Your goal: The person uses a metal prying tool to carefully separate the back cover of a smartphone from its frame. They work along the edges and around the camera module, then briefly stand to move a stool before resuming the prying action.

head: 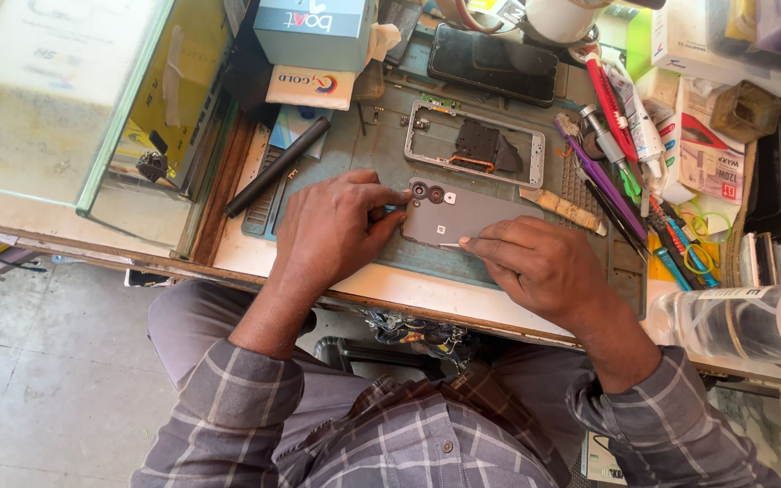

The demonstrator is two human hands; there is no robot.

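Fingers (381, 201) of my left hand (332, 230) pinch the grey phone back (463, 217) at centre frame on the worktop (427, 289); my right hand (535, 262) grips a thin pick (449, 244). I judge shallow, steady prying along the seam works best.

The grey phone back cover (463, 217) looks like matt plastic, smooth, with 2 glossy glass lens rings at its left end. Under it lies a teal work mat (381, 136) of dull, scuffed rubber-like material. The phone frame (475, 145) behind it has a bright, silvery metal rim. Near the bench's far edge a black phone (492, 61) shows a glossy glass face. At the left corner the counter top (38, 108) is clear glass, dusty. A clear plastic bottle (743, 323) shines at the right edge. The shirt sleeves (237, 407) are soft checked cloth.
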